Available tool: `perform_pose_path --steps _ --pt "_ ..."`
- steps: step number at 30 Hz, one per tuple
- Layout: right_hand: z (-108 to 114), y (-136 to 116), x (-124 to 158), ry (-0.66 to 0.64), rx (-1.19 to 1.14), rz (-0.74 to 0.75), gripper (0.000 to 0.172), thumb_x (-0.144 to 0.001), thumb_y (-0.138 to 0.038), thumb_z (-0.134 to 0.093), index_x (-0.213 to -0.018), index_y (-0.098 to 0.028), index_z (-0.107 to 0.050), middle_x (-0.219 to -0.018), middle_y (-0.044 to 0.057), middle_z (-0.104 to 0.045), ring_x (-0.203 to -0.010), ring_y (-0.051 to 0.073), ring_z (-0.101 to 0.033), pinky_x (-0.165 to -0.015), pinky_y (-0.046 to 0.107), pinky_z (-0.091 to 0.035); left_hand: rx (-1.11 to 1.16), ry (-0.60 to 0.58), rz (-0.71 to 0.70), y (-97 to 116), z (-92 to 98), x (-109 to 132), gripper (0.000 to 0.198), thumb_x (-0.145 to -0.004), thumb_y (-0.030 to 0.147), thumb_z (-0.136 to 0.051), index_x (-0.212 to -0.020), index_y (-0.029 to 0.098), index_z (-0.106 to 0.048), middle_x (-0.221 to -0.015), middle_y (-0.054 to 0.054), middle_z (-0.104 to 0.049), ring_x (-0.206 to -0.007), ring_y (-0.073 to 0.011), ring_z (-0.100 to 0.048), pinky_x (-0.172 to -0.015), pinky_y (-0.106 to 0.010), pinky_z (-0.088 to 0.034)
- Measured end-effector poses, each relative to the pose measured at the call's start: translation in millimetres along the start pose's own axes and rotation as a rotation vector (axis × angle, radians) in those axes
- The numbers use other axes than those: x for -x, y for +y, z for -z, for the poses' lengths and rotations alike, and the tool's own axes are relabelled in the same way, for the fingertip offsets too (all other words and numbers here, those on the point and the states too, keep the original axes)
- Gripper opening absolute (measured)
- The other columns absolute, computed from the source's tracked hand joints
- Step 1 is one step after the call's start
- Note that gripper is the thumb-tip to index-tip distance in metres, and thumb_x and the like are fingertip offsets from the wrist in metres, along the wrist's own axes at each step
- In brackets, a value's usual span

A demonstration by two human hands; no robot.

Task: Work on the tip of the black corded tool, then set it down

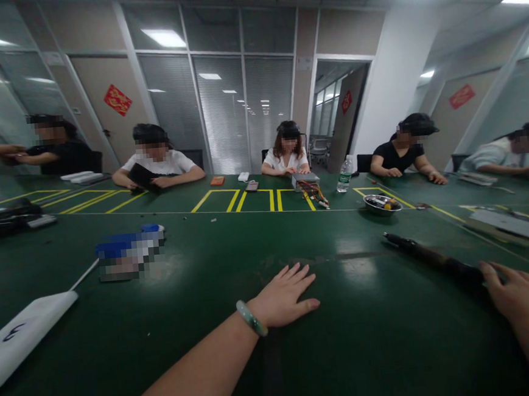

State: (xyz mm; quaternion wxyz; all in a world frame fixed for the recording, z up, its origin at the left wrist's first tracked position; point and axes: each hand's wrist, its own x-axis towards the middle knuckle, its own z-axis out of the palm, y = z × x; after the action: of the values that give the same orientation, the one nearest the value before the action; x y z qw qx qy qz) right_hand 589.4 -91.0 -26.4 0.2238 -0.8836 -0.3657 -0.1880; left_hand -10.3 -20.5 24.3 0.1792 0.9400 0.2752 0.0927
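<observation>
My left hand (pixel 284 297) lies flat on the green table (pixel 358 343), fingers stretched out and apart, holding nothing. A pale green bracelet (pixel 251 318) sits on that wrist. My right hand (pixel 522 300) is at the right edge of view, fingers curled against the thick end of a long black tool (pixel 434 259) that lies on the table and points away to the left.
A white flat device (pixel 21 336) with a thin cable lies at the near left. A blue and white object (pixel 129 252) sits further back. A metal bowl (pixel 383 203), a water bottle (pixel 345 174) and a metal box with wires (pixel 307 184) stand mid-table. Several people sit around the far side.
</observation>
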Motion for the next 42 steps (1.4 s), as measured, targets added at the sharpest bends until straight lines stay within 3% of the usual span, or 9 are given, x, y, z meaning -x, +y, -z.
perform_pose_path --steps 3,9,13,19,25,30,37,40,42 --pt "1 1 0 -0.157 -0.009 0.014 0.071 -0.075 -0.072 -0.029 -0.129 -0.032 -0.053 -0.127 0.02 -0.049 -0.101 0.042 -0.05 -0.066 0.052 -0.035 -0.016 0.01 -0.005 -2 -1.4 -1 0.065 -0.09 0.064 -0.024 -0.146 0.032 -0.014 -0.154 0.002 -0.008 -0.141 -0.0226 -0.005 -0.113 -0.044 -0.01" --pt "1 -4 2 -0.133 0.008 0.019 0.072 -0.075 -0.071 -0.031 -0.128 -0.029 -0.054 -0.126 0.019 -0.049 -0.103 0.04 -0.048 -0.072 0.051 -0.035 -0.038 0.025 -0.013 3 -1.5 0 0.08 -0.084 0.071 -0.032 -0.147 0.03 -0.005 -0.154 -0.001 -0.006 -0.141 -0.0264 -0.002 -0.113 -0.045 -0.009" --pt "3 -22 3 -0.229 -0.024 0.109 0.07 -0.073 -0.072 -0.033 -0.126 -0.033 -0.055 -0.128 0.015 -0.049 -0.105 0.038 -0.048 -0.077 0.051 -0.035 -0.065 0.051 -0.015 9 0.3 0 0.09 -0.079 0.075 -0.034 -0.147 0.027 0.0 -0.154 -0.003 -0.001 -0.14 -0.0291 0.003 -0.112 -0.048 -0.005" --pt "7 -62 3 -0.227 -0.07 -0.224 0.073 -0.067 -0.076 -0.038 -0.116 -0.028 -0.064 -0.127 0.02 -0.048 -0.113 0.046 -0.041 -0.078 0.058 -0.031 -0.115 0.107 -0.01 12 -1.8 1 0.093 -0.078 0.077 -0.033 -0.148 0.025 0.0 -0.154 -0.005 0.005 -0.14 -0.0288 0.008 -0.112 -0.05 0.0" --pt "10 -95 24 -0.186 -0.118 -0.157 0.068 -0.066 -0.074 -0.043 -0.108 -0.027 -0.069 -0.121 0.022 -0.053 -0.107 0.049 -0.046 -0.073 0.06 -0.034 -0.085 0.103 -0.017 9 -2.7 3 0.094 -0.077 0.077 -0.033 -0.148 0.026 0.001 -0.154 -0.004 0.008 -0.14 -0.0297 0.01 -0.112 -0.052 0.003" --pt "27 -174 73 -0.282 -0.224 0.149 0.064 -0.074 -0.073 -0.037 -0.104 -0.026 -0.069 -0.113 0.012 -0.059 -0.098 0.036 -0.054 -0.081 0.05 -0.04 -0.09 0.133 -0.018 11 -2.7 2 0.1 -0.075 0.079 -0.035 -0.147 0.024 0.005 -0.153 -0.005 0.012 -0.139 -0.0305 0.01 -0.111 -0.053 0.003" --pt "56 -330 194 -0.401 -0.52 0.58 0.045 -0.089 -0.058 -0.036 -0.105 -0.028 -0.065 -0.102 0.005 -0.059 -0.097 0.025 -0.052 -0.092 0.047 -0.036 -0.183 0.339 0.012 14 2.8 -3 0.106 -0.071 0.073 -0.051 -0.147 0.022 0.003 -0.154 -0.007 0.008 -0.14 -0.0285 0.007 -0.113 -0.046 0.0" --pt "71 -369 233 -0.498 -0.707 0.747 0.04 -0.094 -0.047 -0.031 -0.114 -0.026 -0.06 -0.108 0.006 -0.057 -0.103 0.023 -0.05 -0.095 0.044 -0.036 -0.201 0.39 0.093 12 5.5 -3 0.107 -0.071 0.06 -0.061 -0.147 0.021 0.004 -0.154 -0.009 0.002 -0.141 -0.0304 0.0 -0.113 -0.047 -0.005" --pt "83 -377 245 -0.538 -0.813 0.857 0.041 -0.096 -0.039 -0.027 -0.128 -0.025 -0.049 -0.124 0.007 -0.049 -0.116 0.021 -0.043 -0.101 0.041 -0.033 -0.2 0.4 0.132 11 7.0 -3 0.1 -0.075 0.045 -0.061 -0.147 0.024 0.004 -0.154 -0.008 -0.002 -0.14 -0.0296 -0.009 -0.112 -0.045 -0.012"
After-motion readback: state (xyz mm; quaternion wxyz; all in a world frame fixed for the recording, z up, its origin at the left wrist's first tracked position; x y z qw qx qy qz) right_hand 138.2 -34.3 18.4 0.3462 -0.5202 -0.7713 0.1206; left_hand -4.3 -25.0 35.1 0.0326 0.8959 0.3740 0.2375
